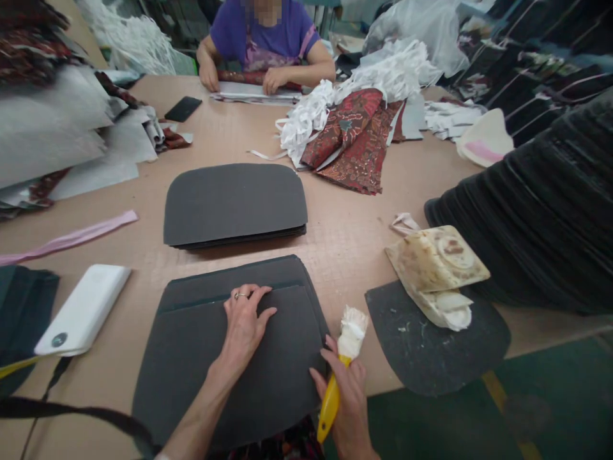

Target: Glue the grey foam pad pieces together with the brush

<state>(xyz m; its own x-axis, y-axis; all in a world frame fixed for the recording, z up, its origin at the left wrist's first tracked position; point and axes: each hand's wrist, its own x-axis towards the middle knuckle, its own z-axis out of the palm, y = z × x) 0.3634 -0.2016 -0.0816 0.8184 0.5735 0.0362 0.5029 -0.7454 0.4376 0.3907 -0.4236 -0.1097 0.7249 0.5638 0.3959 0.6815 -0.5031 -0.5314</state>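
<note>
My left hand (244,322), a ring on one finger, lies on a dark grey panel (268,364), its fingertips near the panel's upper edge. Under that panel a second dark sheet shows as a strip at the top. A brush with a yellow handle (330,406) and white-coated bristles is held in my right hand (352,399), bristles pointing up and away. The right fingertips touch the panel's right edge. Beyond it sits a stack of dark rounded panels (234,201). To the right, a stained cut-open container (435,259) holding white paste rests on a dark pad (440,354).
A tall pile of black sheets (536,204) leans in from the right. At left lie a white power bank (83,310) and a pink strip (71,236). Patterned red fabric (354,144) is across the table, where a person in purple (268,38) handles sheets. A phone (183,108) lies nearby.
</note>
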